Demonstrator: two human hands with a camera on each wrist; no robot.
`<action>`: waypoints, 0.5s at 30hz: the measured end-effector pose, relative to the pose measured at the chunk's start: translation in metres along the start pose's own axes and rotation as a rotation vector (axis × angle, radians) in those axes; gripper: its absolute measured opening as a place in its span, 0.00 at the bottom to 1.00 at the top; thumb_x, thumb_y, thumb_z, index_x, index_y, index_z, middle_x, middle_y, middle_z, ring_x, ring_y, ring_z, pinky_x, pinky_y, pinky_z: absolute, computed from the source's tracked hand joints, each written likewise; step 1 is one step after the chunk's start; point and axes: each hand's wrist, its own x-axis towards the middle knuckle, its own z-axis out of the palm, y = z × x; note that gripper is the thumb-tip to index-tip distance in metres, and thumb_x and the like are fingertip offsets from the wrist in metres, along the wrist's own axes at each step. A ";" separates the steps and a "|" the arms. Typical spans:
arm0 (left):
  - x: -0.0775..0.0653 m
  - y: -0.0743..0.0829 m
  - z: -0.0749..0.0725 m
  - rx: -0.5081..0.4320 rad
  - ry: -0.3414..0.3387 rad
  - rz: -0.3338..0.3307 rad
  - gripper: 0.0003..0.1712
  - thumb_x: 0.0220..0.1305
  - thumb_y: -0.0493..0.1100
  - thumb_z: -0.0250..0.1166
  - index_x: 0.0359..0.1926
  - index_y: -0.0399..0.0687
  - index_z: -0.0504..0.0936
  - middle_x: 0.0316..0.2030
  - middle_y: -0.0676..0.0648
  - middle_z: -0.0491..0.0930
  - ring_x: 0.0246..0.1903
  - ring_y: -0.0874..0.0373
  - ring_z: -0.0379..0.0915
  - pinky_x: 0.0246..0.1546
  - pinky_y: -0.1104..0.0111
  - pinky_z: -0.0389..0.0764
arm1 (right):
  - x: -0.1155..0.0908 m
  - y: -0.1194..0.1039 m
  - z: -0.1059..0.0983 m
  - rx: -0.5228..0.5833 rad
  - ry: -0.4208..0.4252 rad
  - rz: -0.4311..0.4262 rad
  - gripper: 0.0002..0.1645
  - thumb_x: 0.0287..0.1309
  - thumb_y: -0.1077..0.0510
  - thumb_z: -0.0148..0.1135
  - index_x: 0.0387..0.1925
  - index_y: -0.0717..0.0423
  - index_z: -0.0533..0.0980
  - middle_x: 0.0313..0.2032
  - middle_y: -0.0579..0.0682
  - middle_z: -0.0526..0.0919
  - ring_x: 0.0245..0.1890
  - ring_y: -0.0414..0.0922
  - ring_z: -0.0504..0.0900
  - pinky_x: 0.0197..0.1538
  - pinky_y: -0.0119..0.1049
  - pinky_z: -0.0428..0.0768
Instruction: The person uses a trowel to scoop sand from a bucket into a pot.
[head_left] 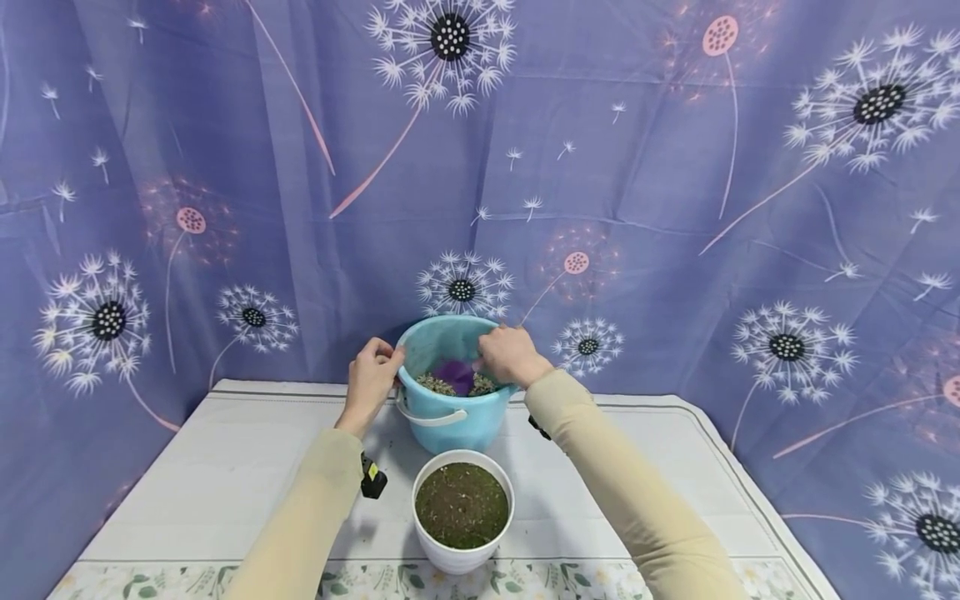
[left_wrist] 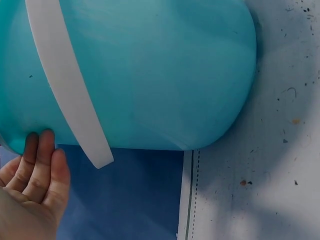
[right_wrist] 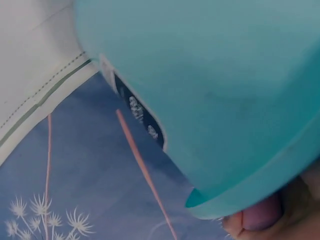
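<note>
Fingers (left_wrist: 42,165) of the left hand (head_left: 372,375) lie along the outer wall of a light-blue bucket (head_left: 468,432), just under its rim, with the thumb over the rim, so this hand grips the bucket's edge. Across from it, the right hand (head_left: 516,354) reaches over the opposite side of the rim; its fingers are curled and seem to hold a purple tool (head_left: 453,377), though the gripped part is mostly hidden.

The purple tool reaches from the right hand toward the middle of the bucket, low inside it. Close around the tool, on either side, lies dry, crumbly plant matter (head_left: 435,384), also down inside the bucket. Below the left hand, a white handle (head_left: 431,419) hangs lowered across the bucket's near side.

Nearer the person than both hands, between the two forearms, stands a white pot (head_left: 457,560), upright, in front of the bucket. Dark soil (head_left: 461,504) with greenish patches and pale specks fills it.

Under all this spreads a white-covered table (head_left: 225,467), with small dark crumbs scattered beside the bucket. Beyond the hands hangs a blue-violet curtain (head_left: 225,125) printed with dandelions.
</note>
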 end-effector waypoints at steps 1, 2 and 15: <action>0.000 0.000 0.000 -0.003 0.000 0.000 0.13 0.69 0.51 0.61 0.37 0.45 0.73 0.21 0.47 0.80 0.22 0.53 0.78 0.24 0.67 0.78 | -0.001 0.001 -0.002 0.025 -0.020 -0.006 0.16 0.60 0.40 0.65 0.33 0.47 0.84 0.33 0.48 0.84 0.37 0.50 0.80 0.40 0.48 0.80; 0.000 -0.001 0.000 -0.005 0.002 0.000 0.13 0.69 0.51 0.61 0.37 0.45 0.73 0.20 0.47 0.80 0.22 0.53 0.78 0.24 0.67 0.78 | -0.002 0.001 -0.003 0.053 -0.040 -0.016 0.16 0.60 0.40 0.65 0.34 0.47 0.84 0.33 0.47 0.84 0.37 0.50 0.81 0.40 0.48 0.81; 0.001 -0.001 0.001 -0.014 -0.006 -0.006 0.13 0.69 0.50 0.60 0.37 0.45 0.73 0.21 0.46 0.80 0.22 0.54 0.78 0.24 0.67 0.78 | -0.015 0.014 -0.021 0.277 -0.217 -0.082 0.12 0.58 0.41 0.67 0.34 0.43 0.87 0.29 0.37 0.84 0.33 0.41 0.78 0.44 0.41 0.79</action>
